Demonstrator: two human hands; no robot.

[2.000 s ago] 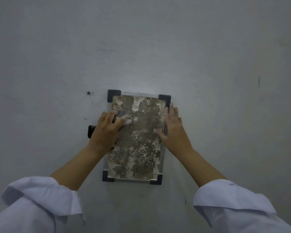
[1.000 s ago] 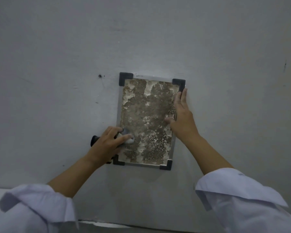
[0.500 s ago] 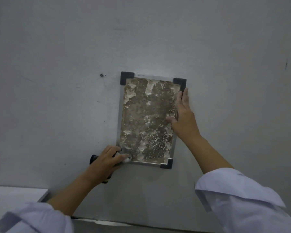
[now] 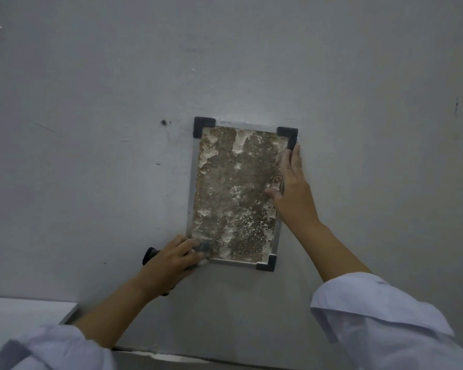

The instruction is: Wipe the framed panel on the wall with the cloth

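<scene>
Two white sleeves are seen nearest the camera, left sleeve point(image 4: 56, 345) and right sleeve point(image 4: 380, 321), both pushed up the forearms. Further out, the left hand point(image 4: 171, 259) is curled shut around a small grey-white cloth point(image 4: 204, 251) plus a dark handle-like object point(image 4: 149, 256) that sticks out on the hand's far side — what it is cannot be told. The cloth is pressed at the bottom-left corner of the framed panel point(image 4: 235, 193), which is covered by the hand.

Change: two seconds ago the cloth was up near the top-left of the panel; it has since been drawn down the left edge to the bottom. One vertical stroke is judged done; the blotchy brown-and-white surface looks no cleaner, so more passes are likely needed.

The right hand point(image 4: 292, 190) is kept flat and open, fingers extended along the panel's right frame edge, bracing it against the grey wall point(image 4: 91, 76).

Count: one panel, three black corner caps visible — one hidden — one cloth, two hands, one small dark screw or hole point(image 4: 163, 122) on the wall left of the panel.
</scene>
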